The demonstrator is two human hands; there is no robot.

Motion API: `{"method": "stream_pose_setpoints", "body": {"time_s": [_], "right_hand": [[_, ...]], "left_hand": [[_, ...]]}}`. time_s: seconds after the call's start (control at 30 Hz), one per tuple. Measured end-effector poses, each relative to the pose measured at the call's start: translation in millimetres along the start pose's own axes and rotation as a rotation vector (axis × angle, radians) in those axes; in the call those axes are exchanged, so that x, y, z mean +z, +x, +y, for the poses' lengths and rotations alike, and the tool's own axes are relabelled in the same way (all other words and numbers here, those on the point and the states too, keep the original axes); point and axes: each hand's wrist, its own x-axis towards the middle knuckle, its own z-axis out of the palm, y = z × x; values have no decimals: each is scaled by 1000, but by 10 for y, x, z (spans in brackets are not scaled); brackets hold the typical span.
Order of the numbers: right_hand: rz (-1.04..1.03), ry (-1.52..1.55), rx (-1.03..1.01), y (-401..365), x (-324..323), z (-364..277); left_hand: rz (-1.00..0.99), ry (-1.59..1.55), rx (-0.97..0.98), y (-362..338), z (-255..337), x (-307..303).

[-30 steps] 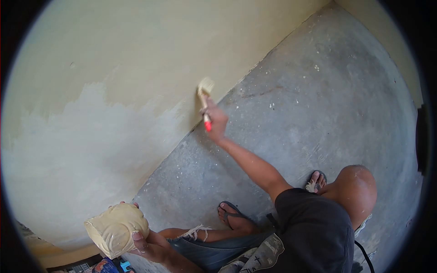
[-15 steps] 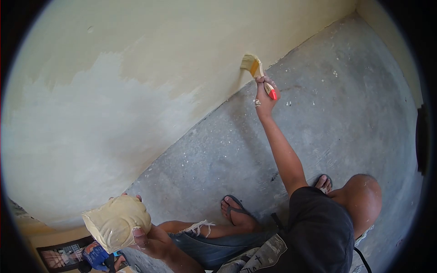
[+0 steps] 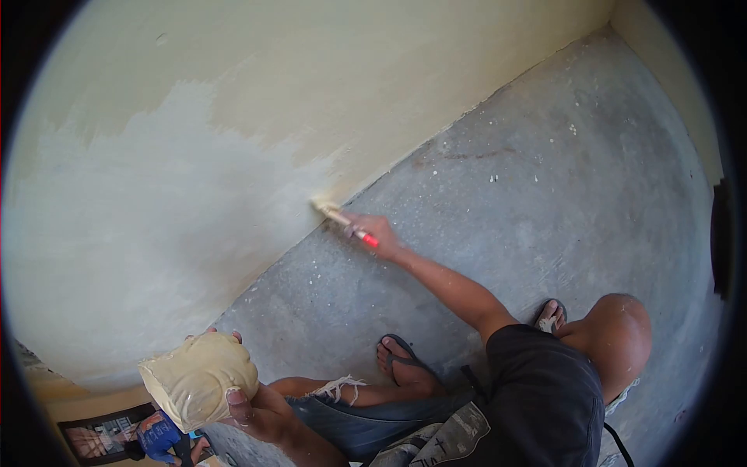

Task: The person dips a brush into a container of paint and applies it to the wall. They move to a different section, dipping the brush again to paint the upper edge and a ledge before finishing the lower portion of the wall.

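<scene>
Low against the wall (image 3: 194, 194), the left hand (image 3: 253, 412) is wrapped closed around a paint-caked tub (image 3: 198, 377), seemingly a small pot. Further right, the right hand (image 3: 383, 232) is clenched on a red-tipped brush (image 3: 342, 219), its bristles pressed to the wall's foot, just above the floor (image 3: 506, 233)

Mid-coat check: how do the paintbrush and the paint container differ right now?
The paintbrush is slim, with a red handle end; the paint container is bulky and rounded. The paintbrush, in the right hand, has its bristles against the wall just above the floor; the paint container, in the left hand, is held low by the person's legs. Both carry cream-yellow paint.
</scene>
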Motion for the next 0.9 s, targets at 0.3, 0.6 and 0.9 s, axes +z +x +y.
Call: {"method": "stream_pose_setpoints", "body": {"time_s": [0.3,0.6,0.9], "right_hand": [[834,-324,134,131,-1562,731],[412,-120,190,-223,280,215],[94,-106,101,123,-1056,488]], "left_hand": [[-20,-11,-6,12,30,53],[-77,-12,33,-11,97,163],[-59,-4,21,-1,60,142]]}}
